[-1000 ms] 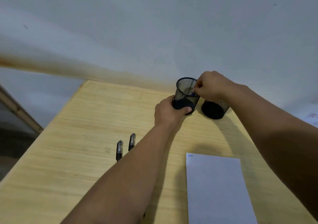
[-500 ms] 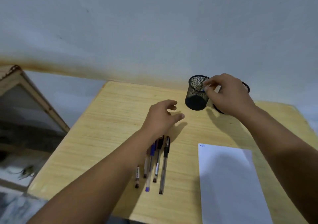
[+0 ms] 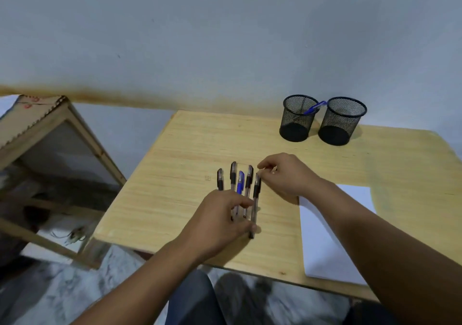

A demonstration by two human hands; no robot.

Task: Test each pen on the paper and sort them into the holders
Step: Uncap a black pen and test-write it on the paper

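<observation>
On the wooden tabletop [image 3: 175, 174] a row of five pens [image 3: 240, 184] lies side by side, caps pointing toward the wall: four with black caps and one blue pen [image 3: 240, 183] in the middle. The left hand [image 3: 220, 222] rests over the near ends of these pens, its fingers [image 3: 243, 202] curled down onto them; thumb and fingers appear to pinch the rightmost pen [image 3: 256, 194] at its lower end, though motion blur makes the exact grip hard to read. The right hand [image 3: 287, 177] sits just right of the pens, its fingers [image 3: 265, 166] bent and reaching to the cap end of that same rightmost pen; whether they actually pinch it or only touch it, I cannot tell. Right of the pens, partly under the right forearm, lies a white sheet of paper [image 3: 325, 237], reaching to the near edge of the tabletop. Beyond the pens, toward the wall, stand two black mesh holders close together, both upright: the left holder [image 3: 297, 119] has a blue pen [image 3: 315, 107] leaning out over its rim toward the right holder [image 3: 341, 122]. Left of the tabletop, off its edge, stands a tilted wooden frame [image 3: 75, 129] on a marbled floor [image 3: 62, 297].
</observation>
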